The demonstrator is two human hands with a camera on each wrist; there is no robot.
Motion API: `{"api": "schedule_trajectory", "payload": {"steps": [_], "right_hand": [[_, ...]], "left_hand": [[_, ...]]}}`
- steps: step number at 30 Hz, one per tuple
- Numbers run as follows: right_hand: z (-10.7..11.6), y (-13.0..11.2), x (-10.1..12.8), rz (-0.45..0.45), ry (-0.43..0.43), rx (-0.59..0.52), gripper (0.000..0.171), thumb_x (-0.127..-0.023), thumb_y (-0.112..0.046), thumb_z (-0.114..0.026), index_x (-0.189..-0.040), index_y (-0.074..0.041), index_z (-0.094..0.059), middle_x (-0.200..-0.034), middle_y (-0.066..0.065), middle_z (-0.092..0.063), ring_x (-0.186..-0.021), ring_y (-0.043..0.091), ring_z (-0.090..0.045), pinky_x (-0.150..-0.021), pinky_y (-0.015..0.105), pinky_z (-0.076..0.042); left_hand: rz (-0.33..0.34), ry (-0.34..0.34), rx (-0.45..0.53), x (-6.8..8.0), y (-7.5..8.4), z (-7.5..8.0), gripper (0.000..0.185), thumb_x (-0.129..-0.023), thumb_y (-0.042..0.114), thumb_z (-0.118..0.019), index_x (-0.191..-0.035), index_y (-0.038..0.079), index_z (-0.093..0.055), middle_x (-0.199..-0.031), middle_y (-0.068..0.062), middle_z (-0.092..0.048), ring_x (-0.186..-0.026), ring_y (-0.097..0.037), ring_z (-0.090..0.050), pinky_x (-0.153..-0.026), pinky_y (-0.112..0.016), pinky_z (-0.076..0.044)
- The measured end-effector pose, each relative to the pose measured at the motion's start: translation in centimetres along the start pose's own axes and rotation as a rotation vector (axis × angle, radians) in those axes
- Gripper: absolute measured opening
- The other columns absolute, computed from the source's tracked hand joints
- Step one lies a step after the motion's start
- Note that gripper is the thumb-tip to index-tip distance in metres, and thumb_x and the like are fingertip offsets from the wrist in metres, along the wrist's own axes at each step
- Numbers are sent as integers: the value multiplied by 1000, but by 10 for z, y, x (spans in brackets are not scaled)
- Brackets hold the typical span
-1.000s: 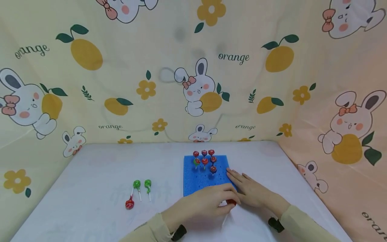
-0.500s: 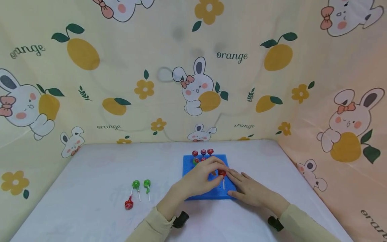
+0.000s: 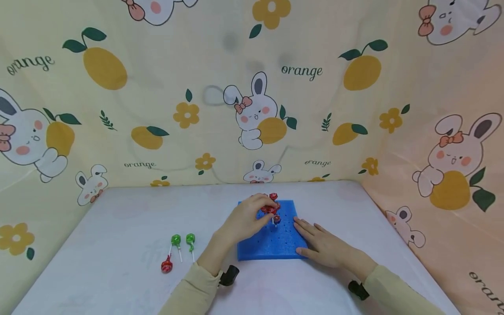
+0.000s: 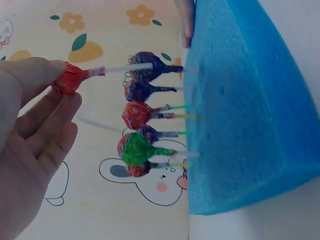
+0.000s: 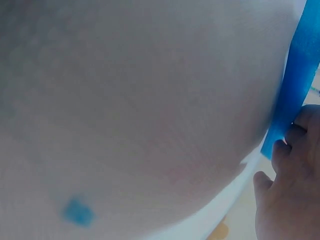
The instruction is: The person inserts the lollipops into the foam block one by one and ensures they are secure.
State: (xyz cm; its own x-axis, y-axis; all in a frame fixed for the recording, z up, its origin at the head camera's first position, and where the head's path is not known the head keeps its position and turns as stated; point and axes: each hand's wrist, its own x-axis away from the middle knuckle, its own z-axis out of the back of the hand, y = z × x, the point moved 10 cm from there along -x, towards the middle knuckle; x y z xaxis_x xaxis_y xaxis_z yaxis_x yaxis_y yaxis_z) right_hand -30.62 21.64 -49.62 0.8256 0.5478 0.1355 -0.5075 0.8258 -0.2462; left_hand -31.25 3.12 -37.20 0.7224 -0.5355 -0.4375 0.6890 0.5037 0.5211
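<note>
My left hand [image 3: 248, 218] is over the far part of a blue foam block [image 3: 271, 245]. Thumb and fingers pinch a red-wrapped lollipop [image 4: 69, 80] by its head, and its white stick points at the block, tip short of the surface. Several lollipops stand upright in the foam, among them a green one [image 4: 137, 149], a red one [image 4: 137, 115] and a dark purple one [image 4: 146, 66]; the left hand hides part of this group in the head view. My right hand [image 3: 324, 245] rests with extended fingers against the block's right edge.
Left of the block, two green lollipops [image 3: 176, 239] and a red lollipop [image 3: 167, 264] lie on the white table [image 3: 118, 271]. Small holes dot the block's near part. A patterned cloth [image 3: 220, 131] hangs behind and at the sides.
The left hand has carried the red lollipop from in front of the block, up over it, and on to the far left beside the standing lollipops. The right hand stays at the block's edge.
</note>
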Motion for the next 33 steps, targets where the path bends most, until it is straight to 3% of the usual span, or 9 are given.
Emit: {"api": "schedule_trajectory", "payload": {"steps": [9,14,33], "right_hand": [[1,-2,1,5,-1,-11,87,-103,-66,-45,-166,-10,-23,-174,8,-16,-158,34,-20,-124,62,-18],[-1,0,1,1,-4,-7,88,-103,-68,-44,-166,-10,-23,-174,8,-15,-158,34,-20,-124,62,-18],[-1,0,1,5,-2,-3,89,-102,-69,-43,-166,-10,-23,-174,8,-15,-158,33,-19,-124,62,-19]], "left_hand": [[114,-82,-103,1,-20,-13,24,-97,15,-75,-120,11,-72,-125,-2,-68,-116,-18,-65,-101,-36,-55],[131,-107,-101,3,-23,-20,22,-97,13,-75,-118,12,-73,-125,-4,-65,-114,-19,-65,-101,-37,-56],[157,-107,-100,4,-28,-21,22,-97,12,-75,-118,12,-74,-121,-4,-65,-112,-23,-67,-98,-36,-57]]}}
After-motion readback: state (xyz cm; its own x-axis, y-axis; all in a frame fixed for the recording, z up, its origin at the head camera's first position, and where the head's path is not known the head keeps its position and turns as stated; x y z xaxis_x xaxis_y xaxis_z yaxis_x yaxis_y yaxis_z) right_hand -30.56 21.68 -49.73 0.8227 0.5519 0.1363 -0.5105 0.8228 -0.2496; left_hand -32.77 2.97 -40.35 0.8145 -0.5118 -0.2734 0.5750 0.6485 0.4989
